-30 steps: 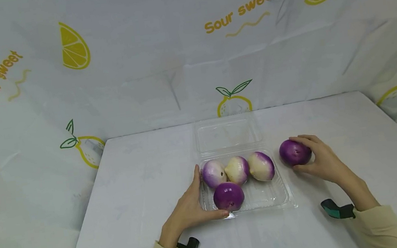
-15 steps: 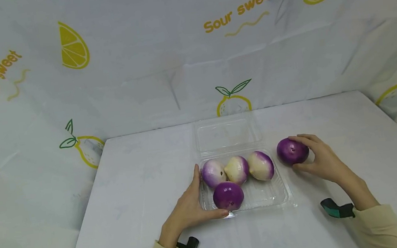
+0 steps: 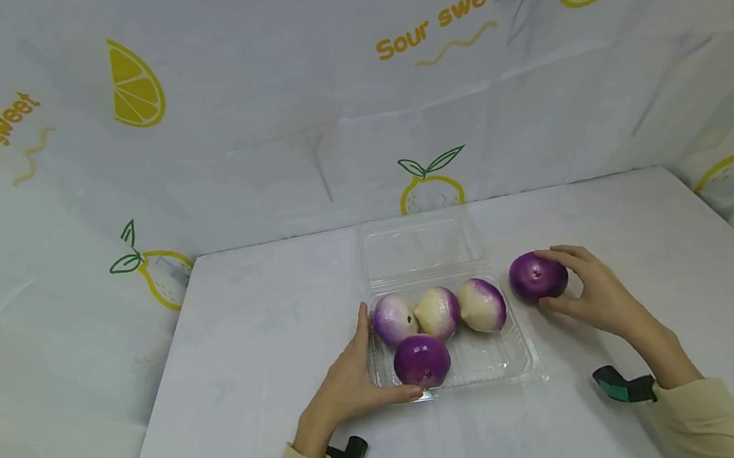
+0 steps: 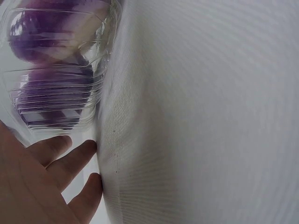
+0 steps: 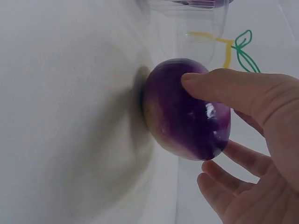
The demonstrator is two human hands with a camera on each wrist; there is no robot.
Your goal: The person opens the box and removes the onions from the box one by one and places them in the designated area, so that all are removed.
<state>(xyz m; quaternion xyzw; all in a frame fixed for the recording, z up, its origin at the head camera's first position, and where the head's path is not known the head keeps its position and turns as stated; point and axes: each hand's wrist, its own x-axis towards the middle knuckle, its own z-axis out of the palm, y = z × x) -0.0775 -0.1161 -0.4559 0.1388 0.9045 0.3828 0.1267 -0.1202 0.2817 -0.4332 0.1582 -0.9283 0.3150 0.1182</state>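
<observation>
An uncovered clear plastic clamshell box (image 3: pixel 487 363) holds several purple-and-white turnips; a mostly purple turnip (image 3: pixel 422 361) sits at its front left. My left hand (image 3: pixel 352 384) spans that corner, thumb along the front rim, straight fingers by the left wall. In the left wrist view its fingers (image 4: pixel 72 163) spread beside the ribbed wall (image 4: pixel 56 98). Right of the box, my right hand (image 3: pixel 591 293) holds another purple turnip (image 3: pixel 535 276) between thumb and fingers. In the right wrist view the thumb (image 5: pixel 210 87) presses that turnip's side; whether it touches the table cannot be told.
The box's clear lid (image 3: pixel 420 247) lies folded back toward the rear of the white table (image 3: pixel 269 325). Behind stands a white cloth backdrop (image 3: pixel 257 120) printed with lemons. Both wrists carry dark camera mounts (image 3: pixel 623 385).
The turnip at my right hand has shifted slightly left and back, toward the box, while that hand has barely moved. My left hand and the box have stayed put.
</observation>
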